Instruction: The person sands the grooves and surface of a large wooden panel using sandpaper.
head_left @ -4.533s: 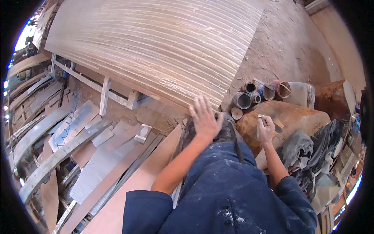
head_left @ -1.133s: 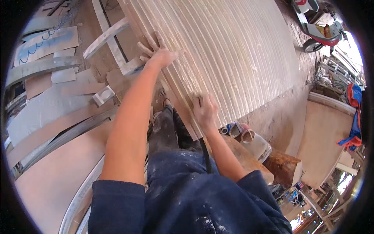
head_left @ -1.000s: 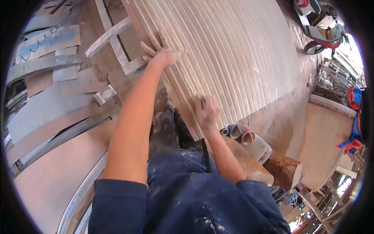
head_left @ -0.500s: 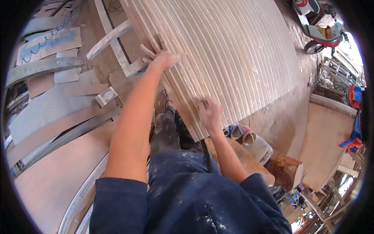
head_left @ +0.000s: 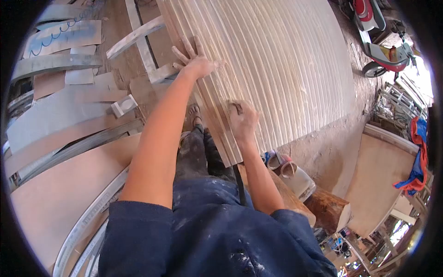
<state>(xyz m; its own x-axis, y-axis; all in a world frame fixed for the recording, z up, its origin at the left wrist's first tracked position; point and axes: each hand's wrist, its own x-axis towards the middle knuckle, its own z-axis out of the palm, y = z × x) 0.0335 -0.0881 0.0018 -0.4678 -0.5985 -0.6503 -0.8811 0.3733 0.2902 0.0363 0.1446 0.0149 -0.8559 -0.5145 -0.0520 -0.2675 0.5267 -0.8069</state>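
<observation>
A large ribbed wooden panel point(head_left: 295, 69) with long parallel grooves lies in front of me, pale dust on its surface. My left hand point(head_left: 197, 64) rests on its left border with the fingers spread, dusty at the tips. Closer to my body, my right hand point(head_left: 243, 121) is closed over the grooves near the same border. Between its curled fingers there is a small dark spot, and what it grips is too hidden to name.
Curved boards point(head_left: 55, 64) and flat sheets lie at the left. Cups point(head_left: 288, 169) and a log point(head_left: 326, 207) are at the lower right, beside a plywood sheet point(head_left: 380, 180). A red scooter point(head_left: 390, 57) stands at the far right. A wooden frame point(head_left: 143, 46) adjoins the panel's left side.
My right hand has slid along the grooves, away from my body and toward my left hand. My left hand stays spread on the border. The whole view has shifted slightly.
</observation>
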